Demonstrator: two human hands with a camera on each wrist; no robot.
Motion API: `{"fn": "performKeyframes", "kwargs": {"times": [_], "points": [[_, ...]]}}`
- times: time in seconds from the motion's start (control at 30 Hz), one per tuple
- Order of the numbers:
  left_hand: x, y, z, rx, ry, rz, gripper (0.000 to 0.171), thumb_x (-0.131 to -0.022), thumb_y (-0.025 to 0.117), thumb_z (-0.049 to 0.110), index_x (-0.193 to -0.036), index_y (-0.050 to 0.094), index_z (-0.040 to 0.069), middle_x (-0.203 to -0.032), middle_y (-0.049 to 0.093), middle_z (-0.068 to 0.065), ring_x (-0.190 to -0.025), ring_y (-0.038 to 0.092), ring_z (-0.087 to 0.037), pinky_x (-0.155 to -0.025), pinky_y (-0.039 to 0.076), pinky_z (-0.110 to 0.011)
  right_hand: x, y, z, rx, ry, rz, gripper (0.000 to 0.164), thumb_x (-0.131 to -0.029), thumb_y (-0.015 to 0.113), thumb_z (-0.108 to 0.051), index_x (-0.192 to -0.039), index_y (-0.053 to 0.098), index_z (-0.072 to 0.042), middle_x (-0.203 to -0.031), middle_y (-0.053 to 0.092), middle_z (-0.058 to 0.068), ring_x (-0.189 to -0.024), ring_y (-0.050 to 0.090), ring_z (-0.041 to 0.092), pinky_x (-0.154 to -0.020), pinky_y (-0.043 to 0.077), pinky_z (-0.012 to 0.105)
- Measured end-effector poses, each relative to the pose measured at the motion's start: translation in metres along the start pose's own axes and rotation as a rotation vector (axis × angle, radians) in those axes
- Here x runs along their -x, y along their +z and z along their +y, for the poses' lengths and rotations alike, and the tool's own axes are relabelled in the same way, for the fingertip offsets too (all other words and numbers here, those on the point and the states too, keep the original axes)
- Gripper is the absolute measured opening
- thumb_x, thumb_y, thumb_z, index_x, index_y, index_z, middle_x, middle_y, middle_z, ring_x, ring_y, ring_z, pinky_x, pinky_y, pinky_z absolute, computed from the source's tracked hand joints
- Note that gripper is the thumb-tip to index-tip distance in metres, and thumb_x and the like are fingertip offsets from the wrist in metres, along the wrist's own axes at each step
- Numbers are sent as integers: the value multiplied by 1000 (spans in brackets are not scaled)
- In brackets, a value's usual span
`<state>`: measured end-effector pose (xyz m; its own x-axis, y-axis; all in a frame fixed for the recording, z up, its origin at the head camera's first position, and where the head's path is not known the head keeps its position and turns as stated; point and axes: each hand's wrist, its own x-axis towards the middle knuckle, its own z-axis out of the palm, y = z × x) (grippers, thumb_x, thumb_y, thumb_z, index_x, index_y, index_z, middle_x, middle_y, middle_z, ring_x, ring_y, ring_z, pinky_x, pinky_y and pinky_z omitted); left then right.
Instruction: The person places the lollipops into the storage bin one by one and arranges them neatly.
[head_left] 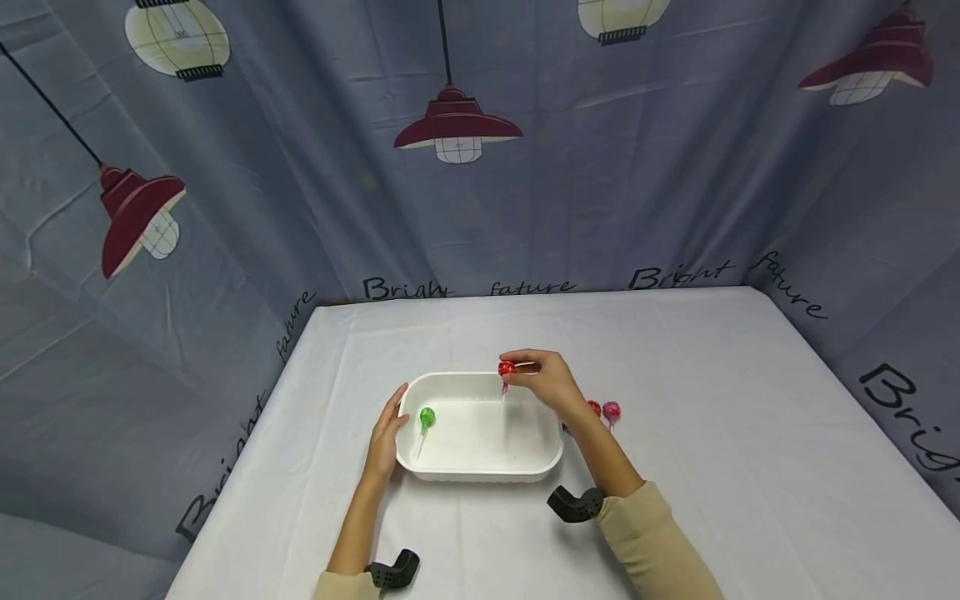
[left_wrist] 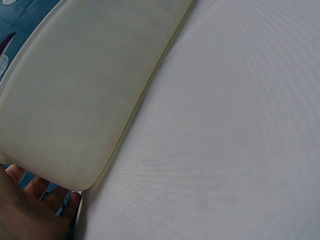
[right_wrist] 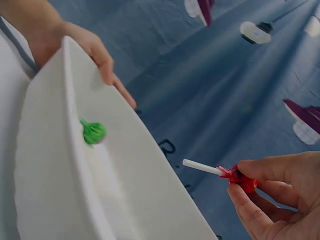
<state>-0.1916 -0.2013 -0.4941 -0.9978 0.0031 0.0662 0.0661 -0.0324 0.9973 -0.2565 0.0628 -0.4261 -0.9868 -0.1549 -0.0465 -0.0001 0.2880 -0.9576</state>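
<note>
Right hand [head_left: 551, 382] pinches red lollipop [head_left: 506, 367] at tray [head_left: 465, 429] 1 o'clock; left hand [head_left: 385, 437], fingers apart, touches 9 o'clock side, likely steadying

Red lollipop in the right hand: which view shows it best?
Right wrist view: the red lollipop appears largest, its white stick clear. The head view shows it small, its stick faint against the white tray; the left wrist view doesn't show it.

From above, the tray's middle [head_left: 468, 437] is open; right forearm [head_left: 607, 454] may block outer lollipops [head_left: 612, 411].
</note>
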Motion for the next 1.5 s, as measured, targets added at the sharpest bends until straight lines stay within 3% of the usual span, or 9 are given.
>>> {"fn": "performKeyframes", "kwargs": {"times": [0.23,0.33,0.47,0.57,0.9,1.1,1.3,1.5], "points": [[-1,1,0,7,-4,4,51,-95,30,0,-145,26,5,-152,16,-9,-139,12,-19,-112,11,-31,-9,30,-3,-43,-4,-60,30,-75,73,-2,-105,69,-4,-96,68,10,-82,63,14,-74,52,27],[0,1,1,3,-10,7,51,-95,31,0,-145,26,5,-152,16,-9,-139,12,-19,-112,10,-32,-11,41,-3,-68,-15,-102,30,-75,73,-1,-105,68,0,-95,67,14,-82,64,16,-72,52,27],[1,1,1,-4,-11,14,51,-95,31,0,-145,26,5,-152,17,-9,-139,13,-19,-112,11,-32,-14,54,-4,-87,-19,-154,29,-76,71,1,-105,67,3,-96,67,15,-81,64,17,-77,53,36],[0,1,0,3,-4,14,51,-94,31,-1,-145,26,3,-151,17,-11,-138,13,-21,-112,11,-33,-15,64,-5,-78,-13,-180,27,-76,70,3,-103,68,2,-96,67,12,-79,64,16,-81,51,41],[-10,-7,-24,-16,42,24,50,-95,33,3,-144,31,10,-152,19,-7,-139,12,-19,-112,10,-35,-22,88,7,11,-1,-208,29,-72,71,4,-101,70,0,-94,67,8,-77,62,14,-67,51,23],[-10,-7,-28,-24,56,20,51,-94,34,4,-144,32,10,-151,19,-9,-139,12,-22,-112,11,-35,-19,95,12,55,-7,-217,29,-71,71,7,-99,70,-1,-95,68,8,-77,61,14,-66,51,22],[-9,-6,-23,-14,41,20,51,-94,33,1,-144,30,8,-152,17,-11,-139,10,-22,-112,8,-37,-17,102,18,40,-33,-224,28,-70,70,9,-97,70,1,-92,68,10,-77,62,14,-64,51,21],[-2,-2,-5,2,37,5,51,-93,31,-3,-144,26,0,-151,14,-17,-139,8,-26,-112,7,-38,-17,107,24,110,-27,-221,26,-70,73,5,-95,71,-1,-89,68,7,-74,61,10,-62,49,19]]}}
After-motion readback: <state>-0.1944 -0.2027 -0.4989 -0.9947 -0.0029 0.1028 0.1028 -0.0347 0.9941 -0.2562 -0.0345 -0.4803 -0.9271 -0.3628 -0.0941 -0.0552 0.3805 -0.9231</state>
